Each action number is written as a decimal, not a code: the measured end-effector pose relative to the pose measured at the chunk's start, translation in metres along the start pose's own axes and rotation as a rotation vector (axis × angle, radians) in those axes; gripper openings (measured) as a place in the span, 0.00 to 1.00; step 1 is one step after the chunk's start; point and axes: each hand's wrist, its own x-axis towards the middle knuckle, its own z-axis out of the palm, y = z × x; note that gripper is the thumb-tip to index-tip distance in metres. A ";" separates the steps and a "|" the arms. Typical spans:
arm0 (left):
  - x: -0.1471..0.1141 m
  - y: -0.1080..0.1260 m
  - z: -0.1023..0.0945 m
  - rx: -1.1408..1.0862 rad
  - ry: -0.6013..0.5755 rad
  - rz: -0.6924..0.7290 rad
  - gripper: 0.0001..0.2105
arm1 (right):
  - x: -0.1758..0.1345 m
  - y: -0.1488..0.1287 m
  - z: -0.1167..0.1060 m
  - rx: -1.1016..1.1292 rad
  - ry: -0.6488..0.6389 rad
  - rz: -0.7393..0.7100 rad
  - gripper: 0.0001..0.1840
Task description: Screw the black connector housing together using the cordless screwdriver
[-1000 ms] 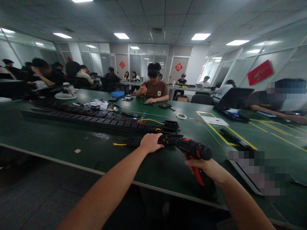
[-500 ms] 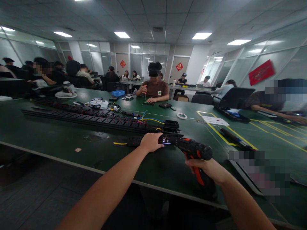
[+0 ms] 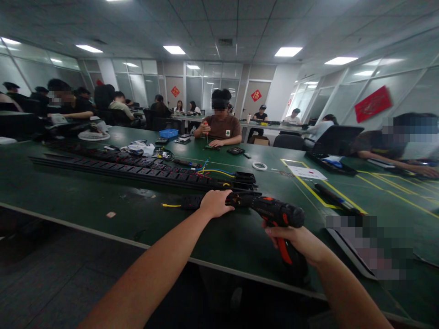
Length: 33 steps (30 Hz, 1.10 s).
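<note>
My right hand (image 3: 291,235) is wrapped round the grip of a black and orange cordless drill (image 3: 278,211), which points left. Its front end meets the right end of a black socket strip (image 3: 191,202), where small metal parts show; the exact contact is too dark to make out. My left hand (image 3: 215,204) is closed over that strip near the same end, pressing it against the green table (image 3: 154,228). A yellow wire (image 3: 171,205) sticks out from the strip's left end. Just beyond lie long black power strips (image 3: 147,170) with blue and yellow wires (image 3: 219,172).
A roll of white tape (image 3: 259,166), a paper sheet (image 3: 307,172) and a pen-shaped electric screwdriver (image 3: 338,199) lie to the right. A blue basket (image 3: 168,133) stands at the back. Across the table, a person (image 3: 221,125) works with a red-handled screwdriver (image 3: 206,130).
The light at the drill's front end, lit before, is now off. Both of my hands stay nearly in place.
</note>
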 end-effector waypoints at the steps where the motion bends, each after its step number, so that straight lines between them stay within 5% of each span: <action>1: 0.000 0.000 0.000 0.001 -0.004 -0.003 0.31 | 0.000 0.000 0.000 0.003 0.001 0.003 0.16; 33: 0.001 -0.002 0.003 0.003 -0.015 0.005 0.32 | 0.002 0.003 0.001 -0.037 -0.002 -0.010 0.13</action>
